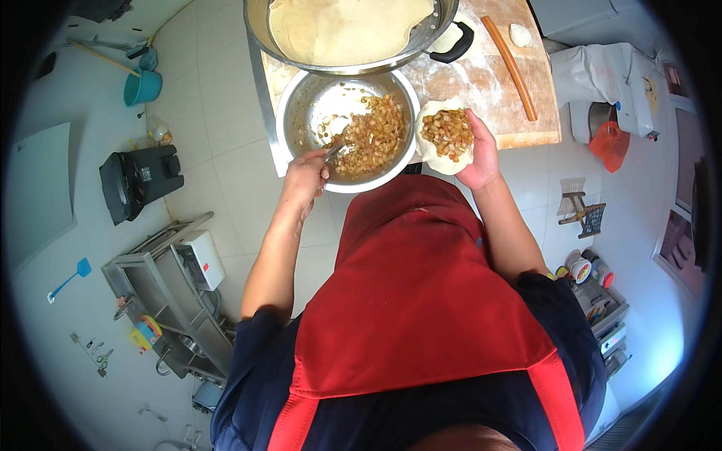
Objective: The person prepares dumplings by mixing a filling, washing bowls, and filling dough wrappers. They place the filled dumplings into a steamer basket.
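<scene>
A metal spoon (334,151) is gripped in my left hand (305,176), over the near left side of a stainless steel bowl (289,121). Its tip meets chopped, diced filling (375,135), heaped mostly toward the bowl's right side. My right hand (483,155) supports a flat piece of dough (431,159) from beneath and from the right, just beside the bowl's rim. A mound of the same diced filling (448,131) sits in the middle of that dough, whose edges are unfolded. Most of my right fingers are hidden under the dough.
Beyond the bowl stands a steamer pot (361,69) with a black handle (456,48), lined with a pale sheet (350,28). On the floured wooden board (530,137) lie a rolling pin (510,67) and a small dough lump (520,35). A machine (634,84) stands at right.
</scene>
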